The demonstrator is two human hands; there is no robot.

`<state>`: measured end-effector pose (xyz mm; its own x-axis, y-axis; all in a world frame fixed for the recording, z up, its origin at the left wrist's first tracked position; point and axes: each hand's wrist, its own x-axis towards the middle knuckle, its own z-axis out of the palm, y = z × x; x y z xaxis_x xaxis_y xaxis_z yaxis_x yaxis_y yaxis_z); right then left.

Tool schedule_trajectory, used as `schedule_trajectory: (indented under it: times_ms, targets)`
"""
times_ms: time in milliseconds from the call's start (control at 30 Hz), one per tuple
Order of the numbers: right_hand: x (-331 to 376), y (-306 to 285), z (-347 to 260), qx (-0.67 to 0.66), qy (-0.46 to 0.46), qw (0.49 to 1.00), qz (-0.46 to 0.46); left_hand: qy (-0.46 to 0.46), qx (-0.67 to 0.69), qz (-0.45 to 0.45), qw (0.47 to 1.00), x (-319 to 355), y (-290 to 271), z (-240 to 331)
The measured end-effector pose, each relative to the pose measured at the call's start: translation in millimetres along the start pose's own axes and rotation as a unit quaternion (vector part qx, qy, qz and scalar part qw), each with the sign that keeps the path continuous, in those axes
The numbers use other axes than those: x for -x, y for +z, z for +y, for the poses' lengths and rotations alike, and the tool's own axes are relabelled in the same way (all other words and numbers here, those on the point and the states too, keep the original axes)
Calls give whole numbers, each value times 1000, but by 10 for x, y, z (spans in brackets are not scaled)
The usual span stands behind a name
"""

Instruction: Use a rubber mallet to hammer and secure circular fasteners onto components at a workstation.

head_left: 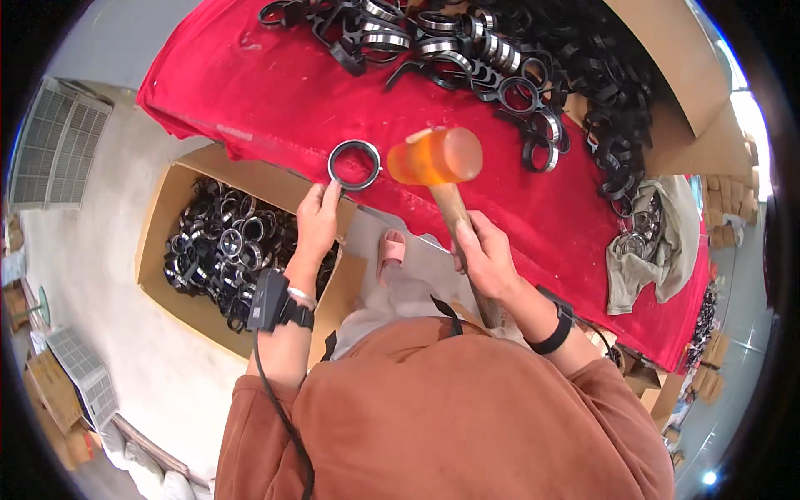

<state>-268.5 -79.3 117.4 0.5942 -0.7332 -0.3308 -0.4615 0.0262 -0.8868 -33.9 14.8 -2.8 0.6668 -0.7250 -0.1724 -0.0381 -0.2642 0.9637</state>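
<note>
Between the fingers and thumb of my left hand point(319, 214) is the short black stem of a ring-shaped part point(376, 155). Its round black frame, with a silvery inner ring, lies at the near edge of the red cloth point(275, 100). My right hand point(486, 257) is wrapped round the wooden handle of a mallet point(435, 157). The mallet's amber, see-through head hovers just right of the ring, apart from it. At the far side of the cloth is a heap of similar black parts and shiny metal rings point(387, 40).
A cardboard box point(154, 275) full of black ring parts point(225, 250) stands on the floor at left. On the table's right lies a grey-green cloth bag point(671, 250) with metal rings. A large carton point(667, 50) leans at the far right. Grey grilles point(62, 146) stand farther left.
</note>
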Motion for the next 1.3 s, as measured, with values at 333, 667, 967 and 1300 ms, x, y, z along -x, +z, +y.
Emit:
schedule_trajectory:
  times_ms: [333,667,967,1300]
  targets:
    - [-110,437,32,240,-153,959,18,-50,43,-5,998,-169,61,130]
    - [-316,407,-1072,66,-244,963,87,-172,68,-29,982,-284,-23,187]
    - [-1047,522,-860,310,-102,945,-30,-200,187,-32,961,-254,31,52]
    - [-707,474,-474,34,17,998,40,-241,162,-56,955,-280,-58,282]
